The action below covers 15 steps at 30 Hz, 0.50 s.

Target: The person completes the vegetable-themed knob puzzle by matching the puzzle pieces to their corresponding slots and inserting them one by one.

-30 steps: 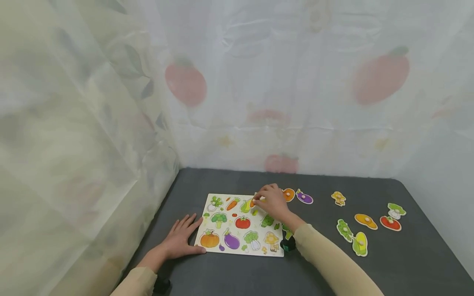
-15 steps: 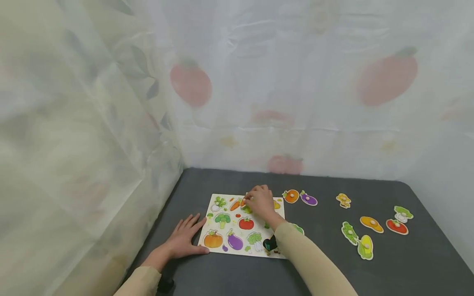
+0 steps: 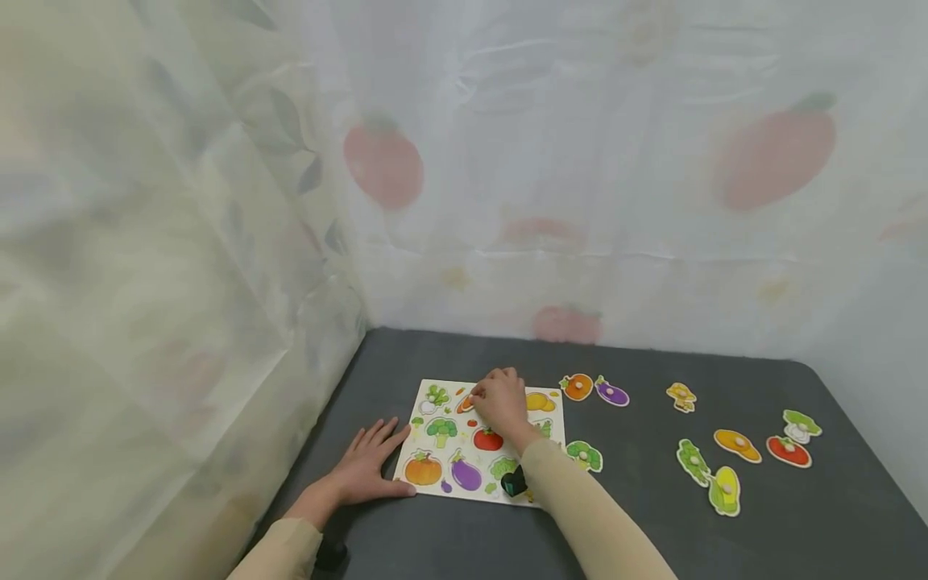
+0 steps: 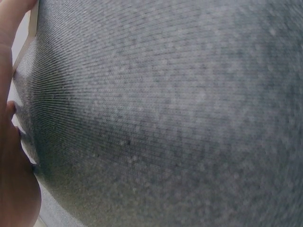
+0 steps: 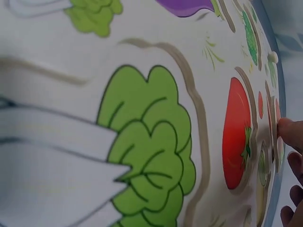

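Note:
My left hand (image 3: 360,470) lies with spread fingers at the left edge of a white wooden vegetable puzzle board (image 3: 453,384), its thumb along the near left corner. In the left wrist view only part of that hand (image 4: 16,184) shows at the border. With fingertips over the board's upper part, my right hand (image 3: 502,401) pinches an orange carrot puzzle piece (image 3: 465,404) at the printed carrot spot, left of centre. From the right wrist view, the thumb and fingers (image 5: 285,128) meet the piece nearly edge-on, beyond the printed tomato (image 5: 236,135). The hand hides some pictures.
Several loose knobbed pieces lie right of the board: a pumpkin (image 3: 577,387), an eggplant (image 3: 612,393), broccoli (image 3: 584,456), a mushroom (image 3: 681,396), a tomato (image 3: 789,452) and others. The dark table (image 3: 464,536) is bounded by printed curtains (image 3: 623,201) behind and at left.
My right hand has moved left across the board with the carrot piece, from the pear picture to the carrot spot. My left hand keeps its place at the board's edge; the view shifts slightly.

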Motion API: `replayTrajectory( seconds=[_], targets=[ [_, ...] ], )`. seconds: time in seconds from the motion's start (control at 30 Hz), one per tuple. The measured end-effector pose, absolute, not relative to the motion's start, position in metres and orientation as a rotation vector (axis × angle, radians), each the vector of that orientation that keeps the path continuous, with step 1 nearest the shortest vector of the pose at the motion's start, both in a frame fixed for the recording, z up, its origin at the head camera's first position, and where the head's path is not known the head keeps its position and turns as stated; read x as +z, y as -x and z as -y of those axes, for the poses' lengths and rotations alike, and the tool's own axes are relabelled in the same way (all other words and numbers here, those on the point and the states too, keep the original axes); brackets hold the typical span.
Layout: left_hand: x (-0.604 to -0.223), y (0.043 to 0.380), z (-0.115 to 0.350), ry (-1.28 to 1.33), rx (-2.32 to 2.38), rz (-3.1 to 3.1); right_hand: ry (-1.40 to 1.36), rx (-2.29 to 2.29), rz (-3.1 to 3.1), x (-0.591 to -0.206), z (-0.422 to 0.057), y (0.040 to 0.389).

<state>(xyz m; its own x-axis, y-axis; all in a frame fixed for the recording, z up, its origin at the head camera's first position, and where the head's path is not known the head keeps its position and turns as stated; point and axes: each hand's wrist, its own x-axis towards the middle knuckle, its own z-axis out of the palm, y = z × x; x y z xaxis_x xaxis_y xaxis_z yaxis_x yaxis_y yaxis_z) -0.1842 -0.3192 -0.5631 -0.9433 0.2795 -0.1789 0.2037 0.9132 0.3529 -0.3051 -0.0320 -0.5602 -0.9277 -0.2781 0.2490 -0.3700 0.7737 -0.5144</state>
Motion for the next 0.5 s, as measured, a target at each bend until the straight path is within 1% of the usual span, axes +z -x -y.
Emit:
replayTrajectory(
  seconds=[0.5],
  targets=[
    [-0.5629, 0.1829, 0.3189, -0.377, 0.513, -2.859, -0.551, 0.857, 2.772, -0.5658, 0.0415, 0.3017]
  ],
)
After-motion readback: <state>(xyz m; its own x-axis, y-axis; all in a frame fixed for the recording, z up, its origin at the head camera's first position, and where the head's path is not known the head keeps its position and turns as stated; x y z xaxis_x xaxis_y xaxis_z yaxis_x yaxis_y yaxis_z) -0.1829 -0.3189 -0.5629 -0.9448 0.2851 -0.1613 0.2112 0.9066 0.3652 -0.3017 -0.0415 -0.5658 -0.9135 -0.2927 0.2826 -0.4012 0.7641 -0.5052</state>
